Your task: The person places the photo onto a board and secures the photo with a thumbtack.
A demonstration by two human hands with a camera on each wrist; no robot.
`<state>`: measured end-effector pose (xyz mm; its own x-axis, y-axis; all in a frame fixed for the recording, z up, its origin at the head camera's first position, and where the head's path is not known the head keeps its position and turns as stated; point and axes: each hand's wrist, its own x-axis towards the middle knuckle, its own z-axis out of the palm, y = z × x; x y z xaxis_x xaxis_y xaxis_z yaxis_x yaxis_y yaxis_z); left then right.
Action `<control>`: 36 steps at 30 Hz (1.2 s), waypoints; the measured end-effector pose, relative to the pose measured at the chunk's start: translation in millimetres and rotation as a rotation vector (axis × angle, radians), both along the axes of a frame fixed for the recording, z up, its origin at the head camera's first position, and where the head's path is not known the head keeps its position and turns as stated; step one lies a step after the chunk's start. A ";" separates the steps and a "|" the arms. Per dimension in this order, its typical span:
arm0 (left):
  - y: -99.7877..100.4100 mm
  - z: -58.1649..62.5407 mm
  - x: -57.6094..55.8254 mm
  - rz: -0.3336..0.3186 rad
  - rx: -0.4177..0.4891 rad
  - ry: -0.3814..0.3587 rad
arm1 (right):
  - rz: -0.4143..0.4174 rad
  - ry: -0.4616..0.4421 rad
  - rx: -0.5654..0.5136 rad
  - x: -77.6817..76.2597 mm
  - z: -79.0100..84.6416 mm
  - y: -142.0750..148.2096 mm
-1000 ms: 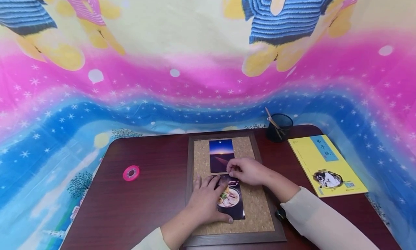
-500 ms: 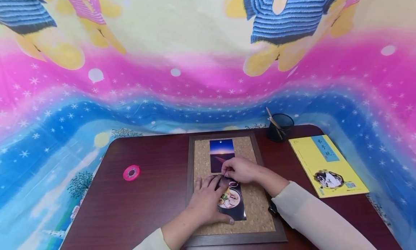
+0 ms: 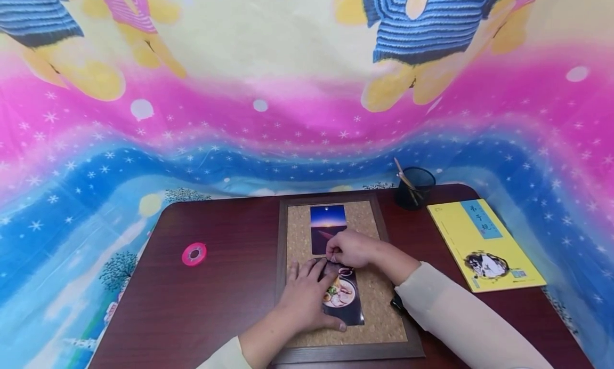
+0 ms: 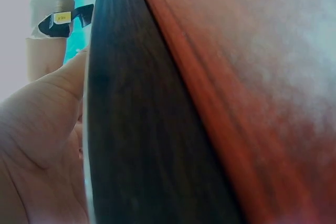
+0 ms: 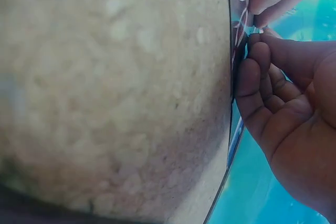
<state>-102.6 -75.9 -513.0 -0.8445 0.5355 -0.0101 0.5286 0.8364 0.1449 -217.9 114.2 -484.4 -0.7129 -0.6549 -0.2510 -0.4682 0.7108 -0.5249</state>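
A framed corkboard (image 3: 384,321) lies on the table. My left hand (image 3: 303,299), fingers spread, presses a photo of a noodle bowl (image 3: 341,295) against the cork. At that photo's top edge, my right hand (image 3: 354,249) pinches a small pale pushpin (image 5: 260,30) between thumb and forefinger; the fingers hide most of it. Above lies a sunset photo (image 3: 328,219), with a small pin at its top and its lower right corner behind my right hand. The left wrist view shows the dark frame edge (image 4: 136,103) beside the left palm.
A pink ring-shaped case (image 3: 194,254) sits on the table (image 3: 230,305) at left. Behind the board's right corner stands a black mesh pen cup (image 3: 414,190) with pencils. A yellow book (image 3: 484,246) lies at right. A patterned cloth (image 3: 297,118) surrounds the table.
My right hand has shifted slightly left along the noodle photo's top edge, fingers now closer to my left fingertips. The left hand stays in place.
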 end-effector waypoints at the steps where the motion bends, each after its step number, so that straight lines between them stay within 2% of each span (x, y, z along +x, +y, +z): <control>1: 0.1 0.1 0.2 -0.001 -0.001 0.001 | -0.001 -0.001 0.008 -0.4 0.3 -0.6; 9: 0.5 1.3 1.4 0.001 0.001 0.002 | -0.008 0.025 0.068 -0.6 2.5 -7.6; 15: 1.0 2.7 1.4 0.005 0.000 -0.010 | -0.049 -0.012 0.088 0.3 5.0 -8.9; 23: 0.9 2.7 0.9 0.009 -0.002 -0.018 | -0.044 -0.008 0.040 -3.6 2.1 -6.2; 36: 0.6 3.3 1.0 0.010 -0.006 -0.024 | -0.088 -0.065 0.008 -11.0 -1.0 -3.4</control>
